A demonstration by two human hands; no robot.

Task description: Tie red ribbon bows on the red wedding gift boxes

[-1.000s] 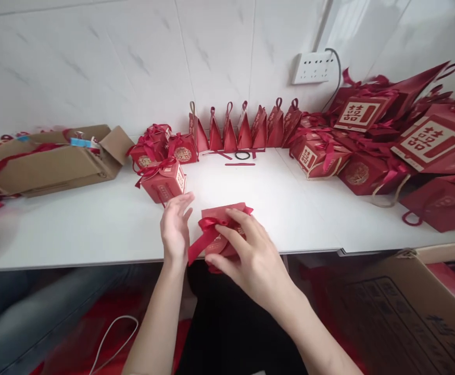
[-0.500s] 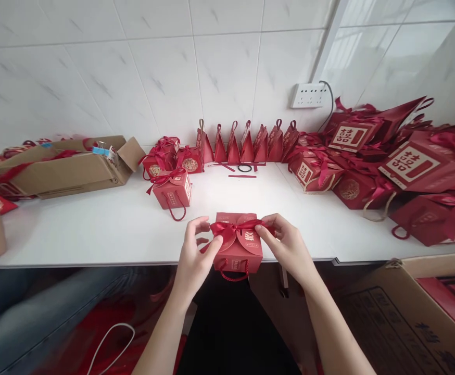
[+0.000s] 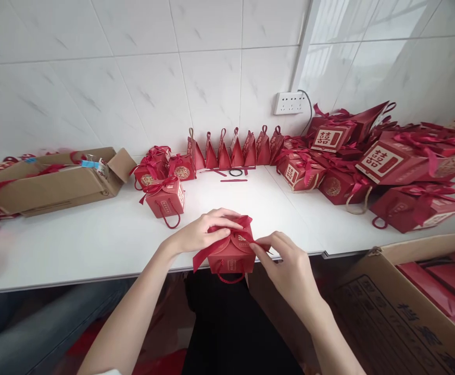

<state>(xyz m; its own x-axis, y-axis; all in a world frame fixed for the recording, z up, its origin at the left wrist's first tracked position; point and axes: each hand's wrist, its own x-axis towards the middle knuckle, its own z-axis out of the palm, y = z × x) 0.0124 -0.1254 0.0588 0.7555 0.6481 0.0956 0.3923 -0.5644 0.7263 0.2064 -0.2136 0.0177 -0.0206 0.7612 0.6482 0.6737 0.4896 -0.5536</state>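
Note:
A red gift box (image 3: pixel 229 250) with a twisted cord handle sits at the table's front edge, its handle hanging toward me. Across its top runs a red satin ribbon (image 3: pixel 244 223), with one tail trailing off the left side. My left hand (image 3: pixel 204 230) reaches over the box from the left, thumb and fingers closed on the ribbon near the bow; part of the bow is hidden under the fingers. At the box's right side, my right hand (image 3: pixel 290 260) pinches the ribbon's other end between thumb and fingertips.
A finished-looking red box (image 3: pixel 165 199) stands left of mine. Several triangular boxes (image 3: pixel 223 156) line the wall. Piled red boxes (image 3: pixel 401 208) fill the right side. A long cardboard box (image 3: pixel 63 187) lies left; an open carton (image 3: pixel 371 307) stands below right.
My left hand has moved from the box's left side to over the bow. My right hand has shifted lower along the ribbon's right end. The camera view has turned slightly right.

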